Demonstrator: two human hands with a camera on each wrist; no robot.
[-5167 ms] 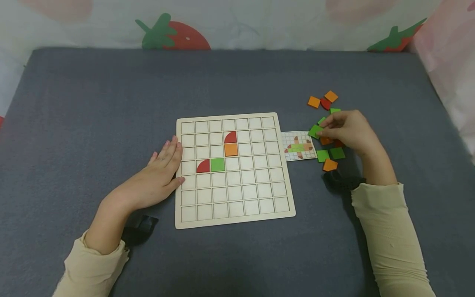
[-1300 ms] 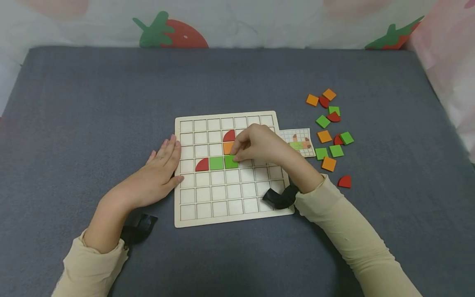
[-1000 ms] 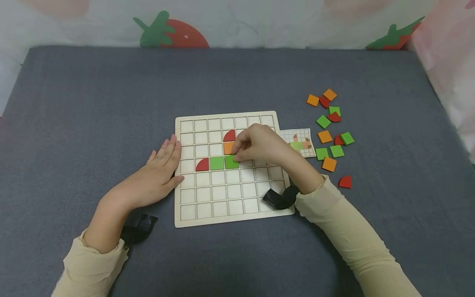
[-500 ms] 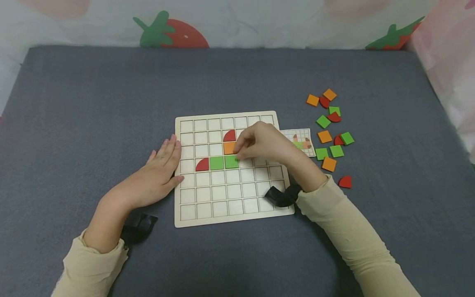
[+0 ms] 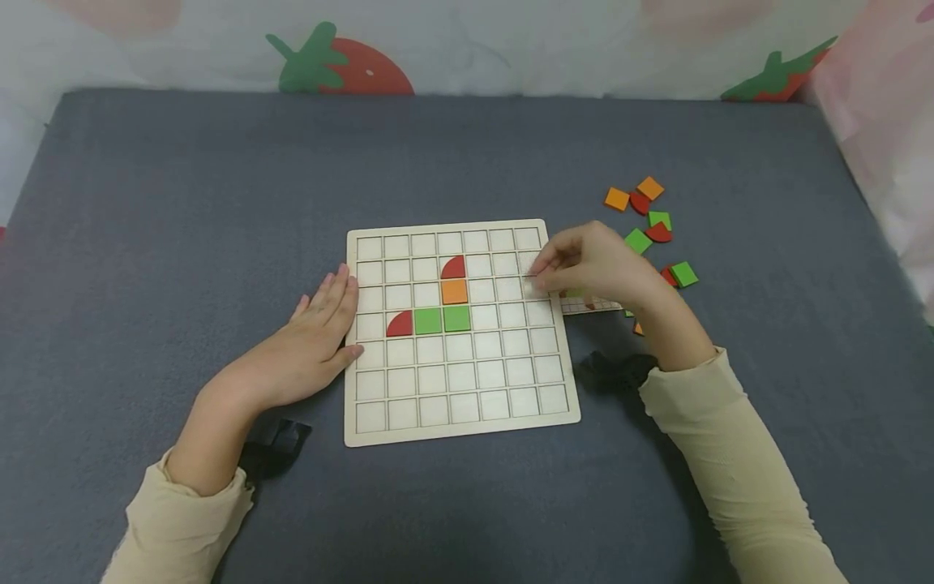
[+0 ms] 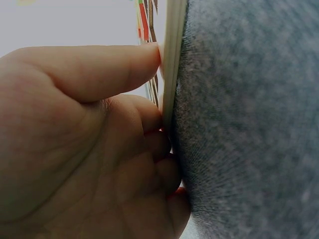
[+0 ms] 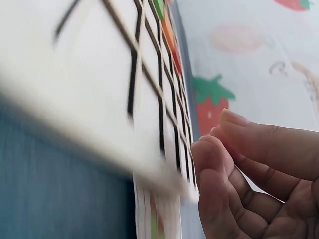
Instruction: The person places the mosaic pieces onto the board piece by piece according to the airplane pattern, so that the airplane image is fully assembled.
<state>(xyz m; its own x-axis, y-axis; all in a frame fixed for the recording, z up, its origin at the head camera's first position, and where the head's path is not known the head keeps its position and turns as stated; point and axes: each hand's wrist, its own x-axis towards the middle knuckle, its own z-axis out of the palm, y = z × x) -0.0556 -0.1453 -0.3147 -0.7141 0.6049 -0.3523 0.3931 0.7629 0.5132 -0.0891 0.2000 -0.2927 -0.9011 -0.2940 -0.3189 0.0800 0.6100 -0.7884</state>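
A pale wooden grid board (image 5: 462, 438) lies on the grey cloth. Set in its cells are two red quarter-circle tiles (image 5: 454, 268), one orange square tile (image 5: 454, 291) and two green square tiles (image 5: 457, 318). My left hand (image 5: 306, 357) rests against the board's left edge, fingers straight; the left wrist view has its thumb on the rim. Over the board's right edge, my right hand (image 5: 598, 264) hangs with fingers loosely bent. Nothing shows between its thumb and fingertips in the right wrist view. Beneath that hand, a small pattern card (image 5: 594, 307) is mostly hidden.
Several loose tiles are scattered right of the board, such as an orange square (image 5: 617, 199), a green square (image 5: 684, 274) and a red quarter circle (image 5: 658, 233). My right hand and forearm cover some of them. A strawberry-print curtain (image 5: 511, 49) hangs behind the table.
My right hand carried a green square tile from the pile to the board, beside the other green one. It has let go and moved right. The left hand stays put.
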